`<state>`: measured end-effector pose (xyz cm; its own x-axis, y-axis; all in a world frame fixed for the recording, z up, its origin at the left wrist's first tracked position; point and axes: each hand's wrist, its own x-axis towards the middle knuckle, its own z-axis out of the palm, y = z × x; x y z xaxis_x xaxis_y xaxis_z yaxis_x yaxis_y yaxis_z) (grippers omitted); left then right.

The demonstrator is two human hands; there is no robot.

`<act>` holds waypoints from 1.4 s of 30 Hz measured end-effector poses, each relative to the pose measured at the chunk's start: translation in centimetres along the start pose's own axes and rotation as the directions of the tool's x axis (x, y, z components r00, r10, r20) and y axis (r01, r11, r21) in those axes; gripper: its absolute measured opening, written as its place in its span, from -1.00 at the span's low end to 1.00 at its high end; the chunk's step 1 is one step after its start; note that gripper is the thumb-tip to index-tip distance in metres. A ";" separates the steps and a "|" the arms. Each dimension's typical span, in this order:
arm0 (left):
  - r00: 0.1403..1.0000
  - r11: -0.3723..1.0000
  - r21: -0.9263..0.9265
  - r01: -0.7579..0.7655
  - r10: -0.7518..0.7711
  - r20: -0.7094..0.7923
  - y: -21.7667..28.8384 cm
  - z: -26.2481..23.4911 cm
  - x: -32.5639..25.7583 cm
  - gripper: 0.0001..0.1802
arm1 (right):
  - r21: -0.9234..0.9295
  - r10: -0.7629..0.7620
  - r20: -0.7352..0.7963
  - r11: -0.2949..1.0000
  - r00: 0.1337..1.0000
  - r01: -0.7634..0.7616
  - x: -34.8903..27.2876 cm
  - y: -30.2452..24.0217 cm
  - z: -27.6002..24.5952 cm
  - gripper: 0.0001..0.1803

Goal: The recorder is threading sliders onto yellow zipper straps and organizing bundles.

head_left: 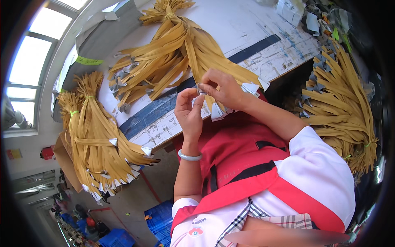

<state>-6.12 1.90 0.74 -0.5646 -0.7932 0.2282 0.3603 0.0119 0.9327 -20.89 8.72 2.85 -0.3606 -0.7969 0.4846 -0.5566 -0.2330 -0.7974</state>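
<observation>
In front of my body, both hands meet at the front edge of a white table point(263, 68). My left hand point(189, 113), with a pale bangle on its wrist, pinches the small whitish end of a mustard-yellow strip point(210, 102) between thumb and finger. Closed on that same end from the other side is my right hand point(224, 89). The strip looks like flat tape; its exact kind is unclear. It belongs to, or lies against, a large tied bundle of such strips point(181, 45) spread over the table. Many strips in it have white or grey tips.
Another tied bundle point(94, 136) hangs at the left beside a cardboard box point(68, 160). More strips point(339, 111) are heaped on the right. Plastic-wrapped items point(290, 11) lie at the table's far right. Blue crates point(159, 220) stand on the floor below.
</observation>
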 end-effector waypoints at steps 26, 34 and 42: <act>0.894 0.963 0.028 0.268 -0.260 0.366 2.5 -1.4 3.8 -0.81 | 0.442 0.032 0.115 0.894 0.993 -0.080 -1.1 1.4 -1.9 -0.93; 0.969 0.991 0.124 0.044 -0.072 0.238 1.5 -0.2 2.8 -0.84 | 0.524 0.347 0.217 0.747 0.912 -0.409 -1.9 -0.1 -1.6 -0.87; 0.941 0.963 0.256 -0.087 -0.005 0.340 2.7 -0.4 2.1 -0.63 | 0.606 0.331 0.135 0.718 0.934 -0.342 -2.1 -0.9 -1.7 -0.89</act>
<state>-6.05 -0.03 3.61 -0.7849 -0.5394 0.3051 0.2065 0.2364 0.9494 -20.94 11.52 3.18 -0.4204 -0.8965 0.1398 0.1768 -0.2321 -0.9565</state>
